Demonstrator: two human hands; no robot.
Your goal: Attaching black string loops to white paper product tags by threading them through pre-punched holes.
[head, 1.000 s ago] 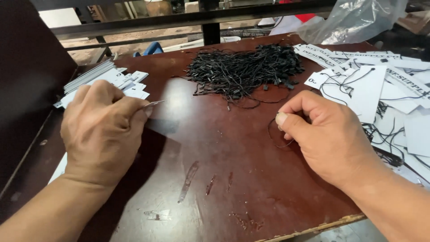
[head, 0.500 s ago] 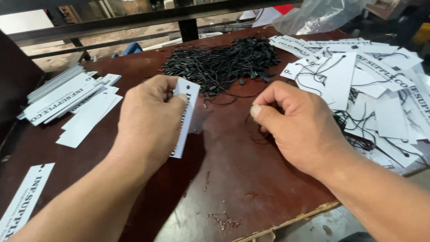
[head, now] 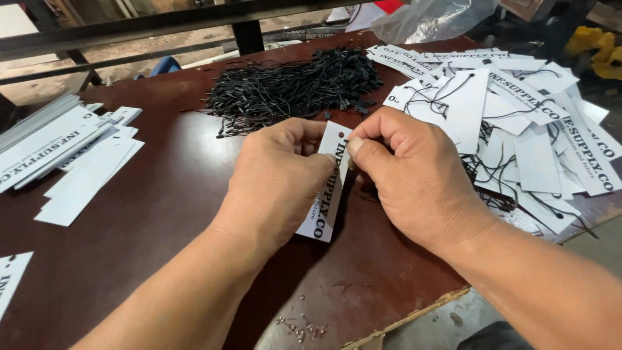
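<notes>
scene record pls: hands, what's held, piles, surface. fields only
left hand: grips a white card tag, tilted upright
right hand: fingertips pinched at the tag's top edge, near its punched hole
black cords: loose heap behind the hands
plain tags: stacked at left, no cords on them
strung tags: scattered pile at right, cords attached
table: dark red-brown, chipped front edge
cord in right hand: cannot tell

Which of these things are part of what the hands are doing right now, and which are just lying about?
In use:
- white tag, held by left hand and right hand
- pile of black strings
- blank tags
- strung tags

Lying about:
- clear plastic bag
- yellow object
- small bits near the table edge
</notes>
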